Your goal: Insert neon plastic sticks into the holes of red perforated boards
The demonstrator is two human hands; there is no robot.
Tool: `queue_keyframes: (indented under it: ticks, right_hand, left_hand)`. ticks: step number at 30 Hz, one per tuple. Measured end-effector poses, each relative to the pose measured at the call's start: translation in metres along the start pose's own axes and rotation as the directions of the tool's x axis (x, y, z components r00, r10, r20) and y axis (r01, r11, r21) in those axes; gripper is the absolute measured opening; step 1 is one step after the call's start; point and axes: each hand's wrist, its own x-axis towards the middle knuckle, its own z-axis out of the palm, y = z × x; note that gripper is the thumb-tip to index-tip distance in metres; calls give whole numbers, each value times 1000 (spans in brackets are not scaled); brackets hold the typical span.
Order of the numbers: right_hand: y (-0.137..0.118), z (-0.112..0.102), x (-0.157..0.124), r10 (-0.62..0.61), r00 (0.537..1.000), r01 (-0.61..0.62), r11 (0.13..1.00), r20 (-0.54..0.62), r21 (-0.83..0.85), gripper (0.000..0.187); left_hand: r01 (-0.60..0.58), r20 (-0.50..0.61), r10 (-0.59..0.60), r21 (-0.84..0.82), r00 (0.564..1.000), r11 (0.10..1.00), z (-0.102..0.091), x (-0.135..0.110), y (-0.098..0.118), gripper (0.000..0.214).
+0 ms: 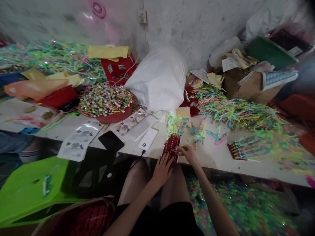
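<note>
A dark red card (172, 143) with rows of pale marks lies at the table's front edge, above my lap. Small coloured pieces with yellow-green and blue plastic strips (175, 124) cover its far end. My left hand (161, 169) rests flat on the card's near end, fingers spread. At the card's right side, my right hand (186, 153) has thumb and fingertips pinched together over its surface. Something small and greenish may be between them, too small to make out. Loose pieces with clear blue and pink strips (202, 131) lie just beyond my right hand.
A red basin (108, 117) heaped with small coloured cylinders stands left of a big white sack (161, 78). Nearer are a white power bank (148, 139), a black phone-like slab (111, 141) and printed sheets (78, 141). A filled card (236, 151) lies right; a green stool (31, 186) stands lower left.
</note>
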Motion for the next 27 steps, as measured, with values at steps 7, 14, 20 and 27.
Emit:
queue_keyframes:
  ticks: [7, 14, 20, 27]
  right_hand:
    - [-4, 32, 30, 0, 991, 2, 1000, 131, -17, 41]
    - [-1, 37, 33, -58, 987, 107, 938, 153, -329, 21]
    - [-18, 41, 40, -127, 971, 236, 599, 201, -765, 24]
    - [-27, 48, 50, -57, 957, 283, 389, 284, -877, 28]
  left_hand:
    - [7, 27, -7, -16, 1000, 1000, 3, -2, 2, 63]
    - [23, 46, -22, -30, 999, 999, 3, -3, 3, 66]
    - [22, 48, -20, -47, 999, 999, 2, -3, 3, 68]
    - [37, 38, -36, -21, 999, 999, 10, -5, 4, 68]
